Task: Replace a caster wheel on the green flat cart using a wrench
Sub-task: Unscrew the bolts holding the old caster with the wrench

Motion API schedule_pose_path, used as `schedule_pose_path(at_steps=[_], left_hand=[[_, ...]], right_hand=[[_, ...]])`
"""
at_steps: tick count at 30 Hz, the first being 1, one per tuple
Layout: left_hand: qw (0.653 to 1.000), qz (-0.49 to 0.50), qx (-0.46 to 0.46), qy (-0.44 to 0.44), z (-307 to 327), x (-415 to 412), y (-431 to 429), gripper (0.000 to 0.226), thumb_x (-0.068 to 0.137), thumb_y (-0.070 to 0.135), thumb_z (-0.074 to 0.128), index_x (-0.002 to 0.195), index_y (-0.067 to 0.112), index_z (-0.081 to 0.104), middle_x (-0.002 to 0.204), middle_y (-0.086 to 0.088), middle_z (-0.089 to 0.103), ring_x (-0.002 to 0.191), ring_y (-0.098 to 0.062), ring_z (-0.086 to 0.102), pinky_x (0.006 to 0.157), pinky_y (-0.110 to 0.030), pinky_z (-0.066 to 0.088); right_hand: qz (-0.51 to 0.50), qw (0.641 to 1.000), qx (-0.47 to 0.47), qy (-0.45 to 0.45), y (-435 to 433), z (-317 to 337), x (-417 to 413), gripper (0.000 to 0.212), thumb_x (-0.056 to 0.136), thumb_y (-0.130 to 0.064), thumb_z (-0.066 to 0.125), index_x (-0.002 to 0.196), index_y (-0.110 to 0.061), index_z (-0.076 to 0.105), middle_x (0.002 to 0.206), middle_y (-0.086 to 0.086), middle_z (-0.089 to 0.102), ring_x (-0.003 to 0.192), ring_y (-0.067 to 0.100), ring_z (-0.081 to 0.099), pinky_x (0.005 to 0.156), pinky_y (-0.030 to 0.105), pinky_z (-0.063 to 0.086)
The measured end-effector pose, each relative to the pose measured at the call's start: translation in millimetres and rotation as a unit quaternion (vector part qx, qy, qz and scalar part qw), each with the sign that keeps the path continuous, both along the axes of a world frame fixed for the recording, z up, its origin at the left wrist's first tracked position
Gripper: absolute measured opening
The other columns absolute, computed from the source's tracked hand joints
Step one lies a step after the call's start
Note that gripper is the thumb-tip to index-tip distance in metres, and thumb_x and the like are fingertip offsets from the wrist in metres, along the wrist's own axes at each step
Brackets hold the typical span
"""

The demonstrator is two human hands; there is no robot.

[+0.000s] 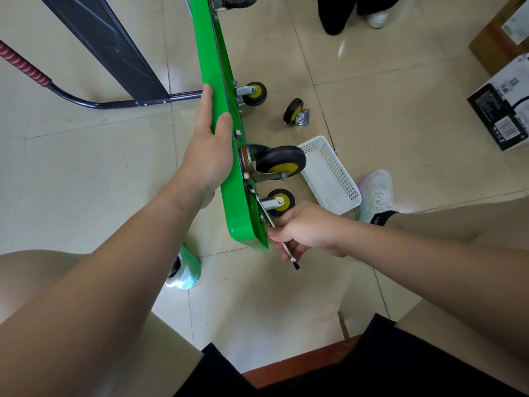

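Note:
The green flat cart [219, 90] stands on its edge, underside facing right. My left hand [207, 144] grips its upper edge, thumb over the rim. A large black-and-yellow caster [279, 164] is mounted mid-edge, with smaller casters above [254, 93] and below [280, 201] it. My right hand [303, 229] holds a thin metal wrench [267, 217], whose head reaches up to a bolt near the lower caster's plate. A loose caster wheel [296, 112] lies on the floor to the right.
A white plastic basket [329, 173] lies on the tiled floor right of the cart. The cart's black handle with red grip [25, 67] extends left. Cardboard boxes [503, 110] sit at far right. Another person's legs [352, 12] stand at the top. My feet flank the cart.

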State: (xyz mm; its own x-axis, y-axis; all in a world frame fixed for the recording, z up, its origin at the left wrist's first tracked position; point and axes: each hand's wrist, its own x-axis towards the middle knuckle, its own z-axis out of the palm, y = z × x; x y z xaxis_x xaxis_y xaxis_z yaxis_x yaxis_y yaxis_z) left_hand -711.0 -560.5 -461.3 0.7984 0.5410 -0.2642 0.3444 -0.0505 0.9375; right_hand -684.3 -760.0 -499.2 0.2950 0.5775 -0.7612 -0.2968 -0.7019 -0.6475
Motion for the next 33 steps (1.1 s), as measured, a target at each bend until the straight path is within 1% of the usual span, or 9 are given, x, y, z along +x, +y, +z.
schedule_pose_path(at_steps=[5,9,12,14,18,23,27,30,33], left_hand=[[1.0,0.003,0.003,-0.002,0.3,-0.1,0.2,0.061,0.11,0.035,0.034,0.163,0.048,0.007,0.151,0.022,0.045,0.123,-0.003,0.061,0.109,-0.036,0.051],[1.0,0.0,0.004,-0.003,-1.2,-0.5,1.3,0.065,0.105,0.038,0.035,0.163,0.048,0.007,0.157,0.02,0.044,0.129,-0.006,0.059,0.112,-0.04,0.048],[1.0,0.0,0.006,-0.002,-1.0,-0.8,2.2,0.066,0.103,0.04,0.036,0.163,0.048,0.008,0.151,0.022,0.049,0.128,-0.011,0.06,0.111,-0.041,0.049],[1.0,0.003,0.007,0.0,-1.2,-0.9,2.3,0.063,0.106,0.037,0.036,0.163,0.047,0.009,0.135,0.028,0.057,0.126,-0.016,0.062,0.109,-0.042,0.051],[1.0,-0.007,0.014,-0.004,-0.4,-0.6,1.9,0.065,0.106,0.038,0.035,0.164,0.046,0.007,0.158,0.022,0.042,0.128,-0.006,0.059,0.114,-0.038,0.047],[1.0,-0.013,0.014,-0.002,-0.5,-0.1,2.2,0.064,0.107,0.038,0.034,0.163,0.048,0.005,0.157,0.021,0.043,0.122,-0.011,0.063,0.109,-0.042,0.051],[1.0,-0.007,0.015,-0.002,-1.5,-1.1,2.8,0.064,0.106,0.04,0.035,0.163,0.049,0.007,0.158,0.022,0.04,0.125,-0.004,0.059,0.113,-0.038,0.047],[1.0,-0.006,0.016,0.001,-1.6,-1.3,3.3,0.063,0.106,0.04,0.035,0.163,0.049,0.008,0.155,0.023,0.041,0.127,-0.002,0.057,0.113,-0.035,0.046],[1.0,-0.005,0.018,0.002,-0.5,-0.9,3.0,0.061,0.11,0.034,0.033,0.164,0.047,0.007,0.15,0.026,0.043,0.115,0.008,0.058,0.101,-0.025,0.048]], right_hand=[[0.04,0.998,-0.005,-0.056,2.1,-19.6,3.4,0.016,0.094,-0.012,0.068,0.094,0.002,0.074,0.076,0.009,0.071,0.061,0.02,0.068,0.065,0.033,0.06],[0.077,0.989,-0.016,-0.128,6.7,-39.7,6.2,0.005,0.09,-0.022,0.074,0.09,-0.018,0.077,0.072,-0.006,0.071,0.068,0.014,0.067,0.079,0.035,0.061],[0.084,0.984,-0.012,-0.154,13.2,-46.9,10.8,0.008,0.09,-0.022,0.075,0.089,-0.03,0.075,0.057,-0.021,0.063,0.063,0.0,0.059,0.063,0.014,0.046],[0.079,0.982,-0.015,-0.172,19.7,-49.9,15.8,0.009,0.089,-0.018,0.075,0.094,-0.025,0.077,0.064,-0.019,0.063,0.066,0.002,0.055,0.06,0.013,0.04],[0.051,0.983,-0.01,-0.179,30.2,-54.5,21.7,0.018,0.087,-0.003,0.074,0.103,-0.007,0.079,0.086,0.008,0.07,0.072,0.01,0.053,0.072,0.023,0.04],[0.111,0.965,-0.01,-0.237,21.9,-52.2,28.2,0.019,0.09,-0.01,0.07,0.108,-0.011,0.077,0.084,-0.002,0.064,0.079,0.011,0.054,0.062,0.008,0.039],[0.156,0.953,-0.038,-0.258,2.7,-46.4,22.7,0.017,0.093,-0.021,0.068,0.107,-0.016,0.077,0.086,0.003,0.063,0.082,0.017,0.053,0.071,0.025,0.041],[0.146,0.958,-0.037,-0.244,-7.0,-34.5,11.6,0.022,0.093,-0.03,0.069,0.108,-0.016,0.078,0.092,0.007,0.072,0.085,0.022,0.061,0.079,0.028,0.048],[0.111,0.968,-0.014,-0.223,-13.0,-25.1,1.7,0.016,0.092,-0.028,0.071,0.104,-0.02,0.079,0.069,-0.01,0.068,0.063,0.001,0.059,0.076,0.026,0.05]])
